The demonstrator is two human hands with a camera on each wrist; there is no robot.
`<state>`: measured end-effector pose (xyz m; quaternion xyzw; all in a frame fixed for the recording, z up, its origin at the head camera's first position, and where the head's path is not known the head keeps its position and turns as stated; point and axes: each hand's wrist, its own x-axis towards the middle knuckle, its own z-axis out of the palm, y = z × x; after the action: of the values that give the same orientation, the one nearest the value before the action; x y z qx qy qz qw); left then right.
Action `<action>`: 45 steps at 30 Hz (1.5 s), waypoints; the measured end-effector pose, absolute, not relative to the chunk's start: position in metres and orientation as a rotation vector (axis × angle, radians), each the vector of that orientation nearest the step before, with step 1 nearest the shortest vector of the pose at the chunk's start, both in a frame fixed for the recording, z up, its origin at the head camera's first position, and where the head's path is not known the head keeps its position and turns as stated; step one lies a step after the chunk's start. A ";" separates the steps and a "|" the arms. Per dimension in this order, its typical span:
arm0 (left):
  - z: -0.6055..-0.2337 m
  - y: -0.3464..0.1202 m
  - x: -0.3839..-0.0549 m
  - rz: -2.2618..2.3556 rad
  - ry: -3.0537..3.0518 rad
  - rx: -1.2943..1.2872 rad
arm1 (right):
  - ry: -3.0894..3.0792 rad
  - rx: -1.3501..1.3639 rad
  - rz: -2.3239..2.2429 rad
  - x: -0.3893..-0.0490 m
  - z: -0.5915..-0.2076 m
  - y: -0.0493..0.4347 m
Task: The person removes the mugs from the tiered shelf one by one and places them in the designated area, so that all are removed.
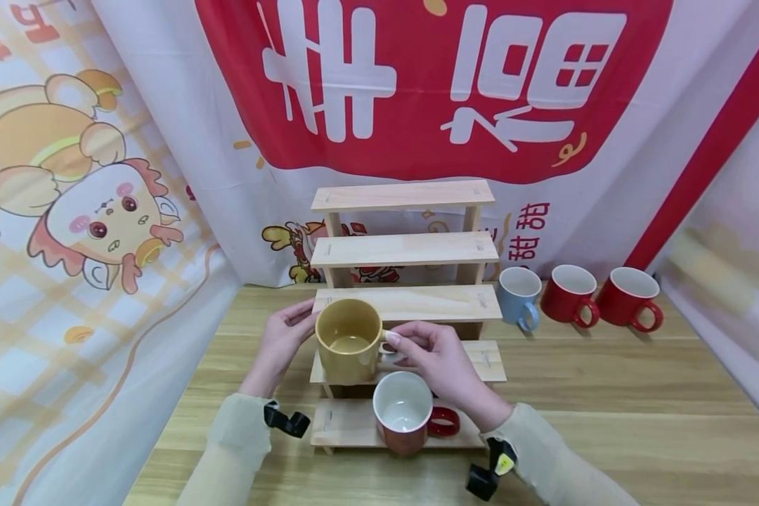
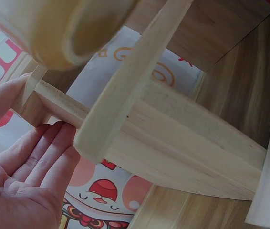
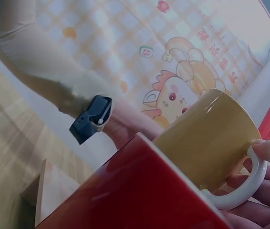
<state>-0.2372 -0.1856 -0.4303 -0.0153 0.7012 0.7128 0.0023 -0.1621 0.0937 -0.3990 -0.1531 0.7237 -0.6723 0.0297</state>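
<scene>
A yellow mug point(image 1: 349, 358) with a white handle point(image 3: 249, 188) is upright in front of the stepped wooden stand point(image 1: 411, 306). My right hand point(image 1: 439, 362) pinches its handle between thumb and fingers. Whether the mug's base touches the second tier from the bottom I cannot tell. At the stand's left side, my left hand point(image 2: 37, 167) holds the end of a tier, thumb on one side and fingers on the other. Below the yellow mug, a red mug point(image 1: 403, 418) with a white inside stands on the lowest tier, handle to the right.
To the right of the stand, a light blue mug point(image 1: 519, 292) and two red mugs, one in the middle point(image 1: 569, 295) and one at the far right point(image 1: 626, 299), stand in a row on the wooden table point(image 1: 607, 393). Printed cloth point(image 1: 278, 211) hangs behind and at both sides.
</scene>
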 end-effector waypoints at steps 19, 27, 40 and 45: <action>-0.432 -0.187 -0.237 2.187 2.216 -0.077 | 2.246 -0.462 -2.219 -0.152 -0.373 0.126; -0.432 -0.187 -0.236 2.183 2.223 -0.089 | 2.314 -0.391 -2.248 -0.152 -0.368 0.155; -0.432 -0.186 -0.237 2.178 2.226 -0.093 | 2.500 -0.250 -2.247 -0.145 -0.355 0.210; -0.432 -0.185 -0.237 2.169 2.234 -0.091 | 2.577 -0.151 -2.226 -0.138 -0.348 0.235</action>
<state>-0.2370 -0.1855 -0.4315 -0.0292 0.7172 0.6962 0.0134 -0.1383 0.2352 -0.3480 -0.0440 0.7494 -0.6471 -0.1331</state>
